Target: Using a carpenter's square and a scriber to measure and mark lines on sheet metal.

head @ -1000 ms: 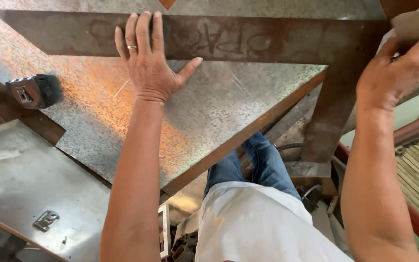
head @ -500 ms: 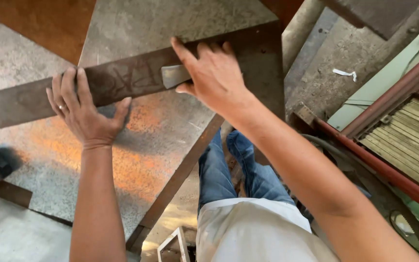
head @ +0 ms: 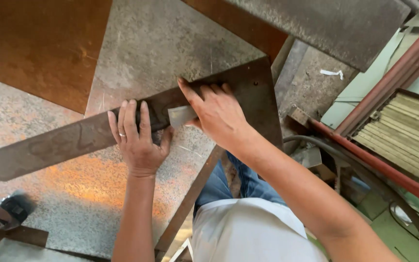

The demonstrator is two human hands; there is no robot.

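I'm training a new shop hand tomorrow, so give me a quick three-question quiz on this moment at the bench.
1. True or false: the left hand lies flat, fingers spread, on the long dark metal bar.
2. What does the right hand hold? A) a hammer B) a small flat grey piece C) a paintbrush
3. Fill in: the bar lies across a speckled galvanised ______.

Key
1. True.
2. B, pinched between thumb and fingers, set against the bar beside the left hand.
3. Sheet.
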